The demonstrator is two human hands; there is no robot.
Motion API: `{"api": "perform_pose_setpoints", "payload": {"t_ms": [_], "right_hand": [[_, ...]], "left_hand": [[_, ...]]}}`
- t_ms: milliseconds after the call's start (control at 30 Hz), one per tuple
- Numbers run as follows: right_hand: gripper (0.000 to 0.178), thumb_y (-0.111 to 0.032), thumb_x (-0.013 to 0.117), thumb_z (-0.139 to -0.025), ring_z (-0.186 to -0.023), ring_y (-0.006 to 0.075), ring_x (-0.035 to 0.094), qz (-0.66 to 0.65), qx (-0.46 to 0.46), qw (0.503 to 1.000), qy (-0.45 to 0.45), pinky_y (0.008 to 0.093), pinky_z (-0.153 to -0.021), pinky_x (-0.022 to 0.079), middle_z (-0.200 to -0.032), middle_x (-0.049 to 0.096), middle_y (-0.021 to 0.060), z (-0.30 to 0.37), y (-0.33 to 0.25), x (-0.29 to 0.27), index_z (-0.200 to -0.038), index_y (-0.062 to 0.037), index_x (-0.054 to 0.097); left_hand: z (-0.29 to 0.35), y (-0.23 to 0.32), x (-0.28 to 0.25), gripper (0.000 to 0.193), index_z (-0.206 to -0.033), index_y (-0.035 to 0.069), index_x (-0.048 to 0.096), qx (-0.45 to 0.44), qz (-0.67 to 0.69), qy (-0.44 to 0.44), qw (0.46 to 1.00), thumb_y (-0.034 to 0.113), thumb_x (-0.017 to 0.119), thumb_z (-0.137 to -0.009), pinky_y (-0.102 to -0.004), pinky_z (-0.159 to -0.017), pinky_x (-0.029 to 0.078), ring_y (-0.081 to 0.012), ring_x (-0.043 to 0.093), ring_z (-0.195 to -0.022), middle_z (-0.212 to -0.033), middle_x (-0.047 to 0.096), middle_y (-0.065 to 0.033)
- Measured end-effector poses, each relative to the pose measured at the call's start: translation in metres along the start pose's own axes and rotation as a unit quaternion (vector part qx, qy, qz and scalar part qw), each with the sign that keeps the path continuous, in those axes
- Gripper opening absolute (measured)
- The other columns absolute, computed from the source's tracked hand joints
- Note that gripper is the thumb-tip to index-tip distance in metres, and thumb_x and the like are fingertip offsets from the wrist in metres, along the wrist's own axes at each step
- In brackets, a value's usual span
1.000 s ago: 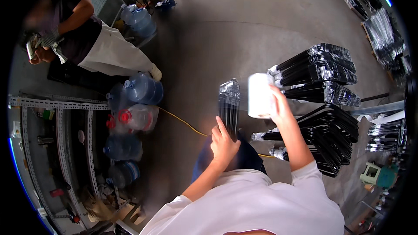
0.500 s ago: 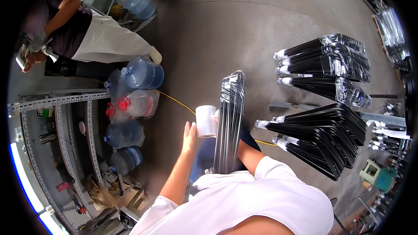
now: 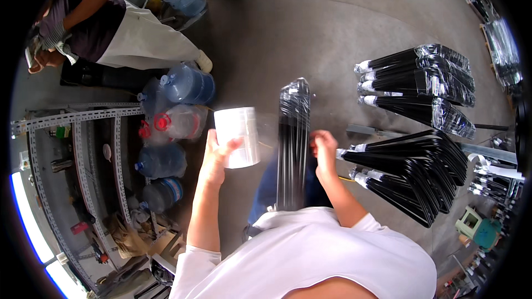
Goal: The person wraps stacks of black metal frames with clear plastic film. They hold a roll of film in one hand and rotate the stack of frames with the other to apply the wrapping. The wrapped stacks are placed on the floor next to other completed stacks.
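Note:
A bundle of long black tubes (image 3: pixel 293 149) stands in front of me, its far end wrapped in shiny clear film. To its left, my left hand (image 3: pixel 213 158) grips a wide roll of clear stretch film (image 3: pixel 242 138), thumb across its side. A faint sheet of film appears to run from the roll toward the bundle. My right hand (image 3: pixel 326 152) is at the bundle's right edge with its fingers curled together. Whatever those fingers hold is too small to make out.
More film-wrapped black tube bundles (image 3: pixel 426 77) and bent black tubes (image 3: pixel 421 169) lie on the right. Large water bottles (image 3: pixel 191 84) line the left beside a metal shelf (image 3: pixel 83 116). Another person (image 3: pixel 105 27) stands at upper left. A green stool (image 3: pixel 479 228) is at lower right.
The film roll has moved left, away from the bundle, now gripped in my left hand. My right hand has come out from behind the bundle to its right side.

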State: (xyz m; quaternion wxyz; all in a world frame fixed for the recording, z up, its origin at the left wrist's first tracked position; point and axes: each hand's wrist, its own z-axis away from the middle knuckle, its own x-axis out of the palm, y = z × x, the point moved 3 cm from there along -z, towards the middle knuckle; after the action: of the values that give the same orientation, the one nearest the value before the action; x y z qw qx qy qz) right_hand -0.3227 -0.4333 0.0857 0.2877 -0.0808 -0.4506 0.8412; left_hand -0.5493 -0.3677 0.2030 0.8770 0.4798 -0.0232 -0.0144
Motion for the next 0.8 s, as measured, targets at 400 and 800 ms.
{"api": "perform_pose_setpoints", "payload": {"t_ms": [400, 800], "right_hand": [[0.066, -0.012, 0.067, -0.064, -0.089, 0.0181, 0.057, -0.219, 0.019, 0.930, -0.294, 0.0316, -0.078, 0.047, -0.100, 0.055, 0.0108, 0.053, -0.100, 0.035, -0.121, 0.0025, 0.036], [0.056, -0.015, 0.068, -0.068, -0.086, 0.0171, 0.057, -0.060, -0.079, 0.990, -0.098, 0.0294, -0.077, 0.045, -0.098, 0.056, 0.0112, 0.065, -0.114, 0.007, -0.115, 0.0029, 0.042]], "left_hand": [[0.051, -0.009, 0.080, 0.057, -0.115, -0.002, 0.036, 0.079, 0.025, -0.104, 0.991, 0.017, 0.067, -0.070, -0.0369, -0.091, 0.037, -0.0255, 0.044, -0.108, -0.111, 0.047, -0.0175], [0.054, -0.020, 0.128, 0.065, -0.130, -0.005, 0.023, 0.183, -0.193, -0.054, 0.962, 0.027, 0.055, -0.083, -0.0384, -0.092, 0.037, -0.0317, 0.050, -0.106, -0.116, 0.046, -0.0245]]}}
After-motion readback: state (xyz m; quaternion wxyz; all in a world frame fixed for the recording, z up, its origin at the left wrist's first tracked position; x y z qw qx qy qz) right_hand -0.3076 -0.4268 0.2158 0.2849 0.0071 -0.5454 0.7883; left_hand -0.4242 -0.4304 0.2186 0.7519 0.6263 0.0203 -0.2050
